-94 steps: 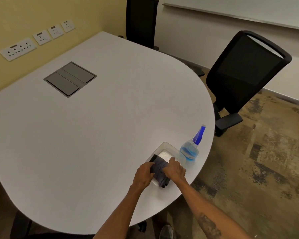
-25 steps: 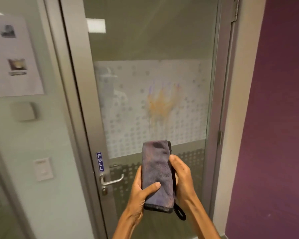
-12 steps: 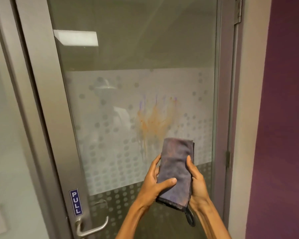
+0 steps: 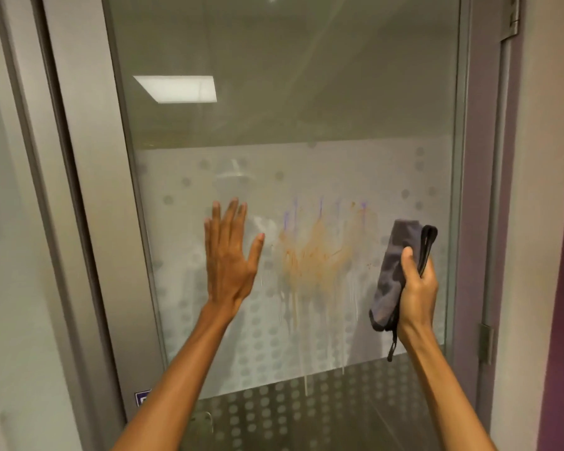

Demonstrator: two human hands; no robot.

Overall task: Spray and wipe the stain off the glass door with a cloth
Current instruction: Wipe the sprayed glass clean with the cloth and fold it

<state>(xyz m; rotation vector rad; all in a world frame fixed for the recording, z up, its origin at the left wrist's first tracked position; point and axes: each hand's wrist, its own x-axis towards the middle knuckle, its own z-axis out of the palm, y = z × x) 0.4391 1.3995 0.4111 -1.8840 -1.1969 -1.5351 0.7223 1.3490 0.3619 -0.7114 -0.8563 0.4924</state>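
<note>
A: What has changed from half a second ago?

B: Both hands were wrapped around the cloth [image 4: 394,275] then, held together low in front of the glass door [image 4: 293,109]. Now they are split. The left hand [image 4: 230,255] has let go and is raised with its fingers spread, palm toward the glass, just to the left of the stain [image 4: 316,255]. Whether the palm actually touches the pane, I cannot tell.

A: And the right?

B: The right hand [image 4: 417,288] alone holds the folded grey cloth, fingers curled tight around its lower half and the thumb pressed on the front. The cloth stands nearly upright, on the right of the stain, with its dark loop [image 4: 426,249] showing behind the fingers and a strap end hanging below the wrist.

A: Where does the stain sit?

B: Between the two hands, on the frosted, dotted band of the glass. It is an orange-brown smear with faint purple streaks above it and pale drips running down to the lower edge of the band. It looks the same as before, not yet wiped.

A: Has the view shifted?

B: Yes, the door fills more of it. The handle has dropped out of sight, and only a corner of the blue sign [image 4: 143,397] shows on the grey door frame [image 4: 88,157] beside the left forearm. A ceiling light [image 4: 176,88] reflects in the clear upper pane.
</note>
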